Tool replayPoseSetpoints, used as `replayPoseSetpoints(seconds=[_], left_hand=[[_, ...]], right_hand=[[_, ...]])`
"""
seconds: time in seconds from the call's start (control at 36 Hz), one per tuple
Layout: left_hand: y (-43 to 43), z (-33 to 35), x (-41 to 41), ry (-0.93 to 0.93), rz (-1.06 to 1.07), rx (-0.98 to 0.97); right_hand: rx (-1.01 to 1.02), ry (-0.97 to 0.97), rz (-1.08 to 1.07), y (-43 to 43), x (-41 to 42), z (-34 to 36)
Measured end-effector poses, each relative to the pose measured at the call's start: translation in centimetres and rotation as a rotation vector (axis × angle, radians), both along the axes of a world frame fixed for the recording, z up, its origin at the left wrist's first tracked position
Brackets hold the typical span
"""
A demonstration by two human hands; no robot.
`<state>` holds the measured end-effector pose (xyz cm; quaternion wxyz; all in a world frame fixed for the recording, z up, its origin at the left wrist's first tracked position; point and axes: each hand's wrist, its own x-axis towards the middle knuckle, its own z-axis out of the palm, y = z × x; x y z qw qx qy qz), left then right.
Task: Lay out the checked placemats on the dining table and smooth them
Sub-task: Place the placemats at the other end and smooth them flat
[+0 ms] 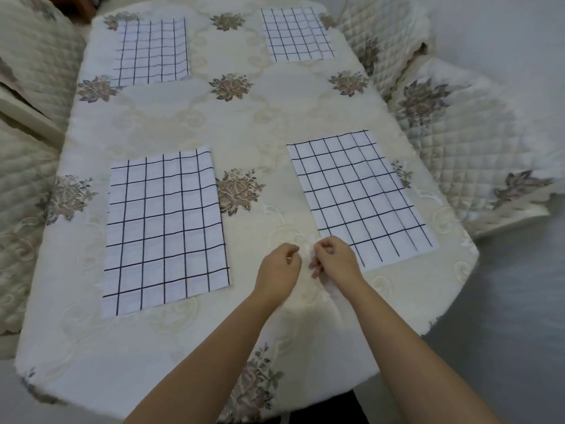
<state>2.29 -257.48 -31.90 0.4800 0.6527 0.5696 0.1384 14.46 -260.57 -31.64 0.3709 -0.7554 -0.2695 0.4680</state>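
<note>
Several white placemats with dark checks lie flat on the dining table (153,356): near left placemat (165,231), near right placemat (360,197), far left placemat (151,52), far right placemat (298,35). My left hand (279,269) and my right hand (334,261) hover close together between the two near placemats, fingers curled inward. Both seem to pinch a small raised fold of the cream tablecloth (305,250) between them. My right hand lies just beside the near corner of the near right placemat.
The tablecloth is cream with flower motifs (238,191). Quilted chair covers stand along the left side (33,56) and the right side (458,133). The table's right edge drops to a grey floor (519,301).
</note>
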Motion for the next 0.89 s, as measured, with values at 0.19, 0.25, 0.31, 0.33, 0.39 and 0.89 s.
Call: replayPoseSetpoints(seconds=[0.19, 0.25, 0.31, 0.33, 0.39, 0.89], left_hand=[[1.7, 0.6, 4.6, -0.151, 0.29, -0.34], [2.2, 0.7, 5.7, -0.159, 0.329, -0.375], [2.8, 0.7, 6.7, -0.18, 0.368, -0.41], [3.0, 0.8, 7.2, -0.177, 0.375, -0.42], [3.3, 0.7, 8.0, -0.167, 0.391, -0.422], [4.8, -0.1, 9.3, 0.098, 0.426, -0.261]], right_hand=[[-0.051, -0.153, -0.063, 0.1, 7.0, 0.4], [-0.072, -0.191, -0.072, 0.2, 9.0, 0.2], [-0.087, -0.192, -0.081, 0.4, 10.8, 0.1], [-0.095, -0.18, -0.078, 0.5, 11.6, 0.1], [-0.111, -0.129, -0.077, 0.8, 12.7, 0.0], [-0.071, -0.269, 0.192, 4.7, 16.1, -0.8]])
